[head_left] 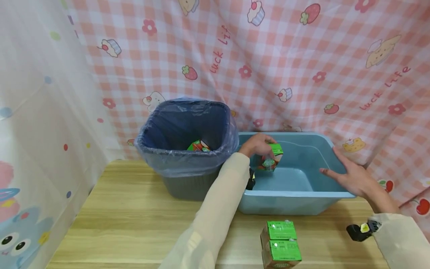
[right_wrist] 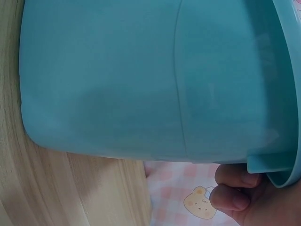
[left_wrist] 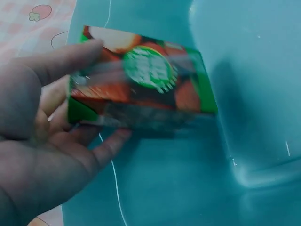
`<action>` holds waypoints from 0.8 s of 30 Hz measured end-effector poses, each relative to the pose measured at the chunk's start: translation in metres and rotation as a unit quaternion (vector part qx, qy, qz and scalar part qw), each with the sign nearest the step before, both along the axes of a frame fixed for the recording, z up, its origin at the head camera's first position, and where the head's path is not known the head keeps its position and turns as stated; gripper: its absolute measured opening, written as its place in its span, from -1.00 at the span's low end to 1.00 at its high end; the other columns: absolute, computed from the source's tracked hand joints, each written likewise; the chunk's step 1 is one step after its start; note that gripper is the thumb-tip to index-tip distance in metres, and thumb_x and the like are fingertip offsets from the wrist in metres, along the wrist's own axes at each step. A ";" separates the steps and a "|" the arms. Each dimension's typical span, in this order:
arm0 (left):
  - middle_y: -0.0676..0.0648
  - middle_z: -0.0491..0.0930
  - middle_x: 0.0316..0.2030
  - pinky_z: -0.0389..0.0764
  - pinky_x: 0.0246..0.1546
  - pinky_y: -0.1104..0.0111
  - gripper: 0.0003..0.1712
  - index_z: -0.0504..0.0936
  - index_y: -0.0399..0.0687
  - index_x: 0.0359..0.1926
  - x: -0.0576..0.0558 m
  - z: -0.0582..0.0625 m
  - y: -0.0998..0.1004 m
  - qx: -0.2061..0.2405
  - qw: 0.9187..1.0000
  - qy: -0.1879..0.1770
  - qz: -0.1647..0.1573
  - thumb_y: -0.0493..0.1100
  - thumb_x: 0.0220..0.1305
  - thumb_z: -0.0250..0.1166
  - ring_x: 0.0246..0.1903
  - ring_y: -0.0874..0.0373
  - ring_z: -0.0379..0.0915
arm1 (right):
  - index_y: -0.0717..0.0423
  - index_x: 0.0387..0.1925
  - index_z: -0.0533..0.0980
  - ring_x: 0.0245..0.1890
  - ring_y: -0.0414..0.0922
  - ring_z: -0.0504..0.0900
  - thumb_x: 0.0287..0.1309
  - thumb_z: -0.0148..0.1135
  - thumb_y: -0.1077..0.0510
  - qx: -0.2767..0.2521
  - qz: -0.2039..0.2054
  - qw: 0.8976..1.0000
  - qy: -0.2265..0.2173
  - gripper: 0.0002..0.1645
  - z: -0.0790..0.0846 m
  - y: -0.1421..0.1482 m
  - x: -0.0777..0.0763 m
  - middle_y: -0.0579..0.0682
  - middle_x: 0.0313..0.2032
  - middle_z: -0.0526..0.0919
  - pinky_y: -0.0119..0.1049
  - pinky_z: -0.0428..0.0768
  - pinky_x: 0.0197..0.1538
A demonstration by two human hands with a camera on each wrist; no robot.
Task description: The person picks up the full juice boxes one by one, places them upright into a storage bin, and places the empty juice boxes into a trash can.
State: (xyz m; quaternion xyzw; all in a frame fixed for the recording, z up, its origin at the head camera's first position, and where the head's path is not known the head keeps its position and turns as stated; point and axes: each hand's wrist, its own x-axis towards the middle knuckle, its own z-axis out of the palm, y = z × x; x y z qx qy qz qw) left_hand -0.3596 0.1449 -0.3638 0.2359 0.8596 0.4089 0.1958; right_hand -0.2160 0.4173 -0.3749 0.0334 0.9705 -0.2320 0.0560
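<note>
My left hand [head_left: 260, 145] reaches inside the light blue plastic basin [head_left: 295, 203]. It grips a small green and reddish-brown drink carton [left_wrist: 155, 77] by one end, thumb on the printed face and fingers beneath. In the left wrist view the carton is tilted and slightly blurred, over the basin's inner wall. My right hand [head_left: 357, 177] holds the basin's right end, its thumb over the inside. The right wrist view shows curled fingers [right_wrist: 230, 200] tucked below the rim, against the outside.
A grey bin [head_left: 188, 186] lined with a bluish plastic bag stands left of the basin, with a similar carton [head_left: 199, 146] inside. Two more green-topped cartons [head_left: 284, 251] stand on the wooden table [head_left: 127, 224] in front of the basin. A pink checked curtain [head_left: 201, 48] hangs behind.
</note>
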 end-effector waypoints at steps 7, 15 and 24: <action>-0.02 0.63 0.11 0.58 -0.08 0.38 -0.42 0.69 -0.01 0.12 -0.001 -0.003 -0.002 -0.069 0.997 0.015 -0.007 -0.35 0.00 0.49 -0.02 0.13 0.53 | -0.02 0.55 -0.45 0.23 0.71 0.06 0.30 0.04 -0.41 0.000 0.000 1.000 0.005 0.22 -0.001 0.000 0.000 0.63 0.40 -0.15 0.56 0.18 0.11; 0.02 0.62 0.12 0.57 -0.03 0.40 -0.42 0.67 0.04 0.16 -0.001 -0.003 0.000 -0.139 0.989 0.029 -0.034 -0.32 0.05 0.48 0.01 0.15 0.54 | 0.00 0.54 -0.46 0.22 0.70 0.07 0.30 0.02 -0.42 0.003 -0.005 1.000 -0.003 0.22 -0.001 0.000 0.000 0.65 0.38 -0.13 0.56 0.20 0.10; 0.03 0.72 -0.08 0.59 -0.19 0.45 -0.47 0.73 0.07 0.06 0.001 -0.003 -0.002 -0.189 0.981 0.043 -0.019 -0.32 0.00 0.53 -0.14 0.20 0.59 | -0.03 0.54 -0.48 0.22 0.71 0.06 0.29 0.01 -0.45 0.007 -0.005 1.000 -0.010 0.23 0.000 0.002 -0.002 0.65 0.39 -0.15 0.57 0.18 0.10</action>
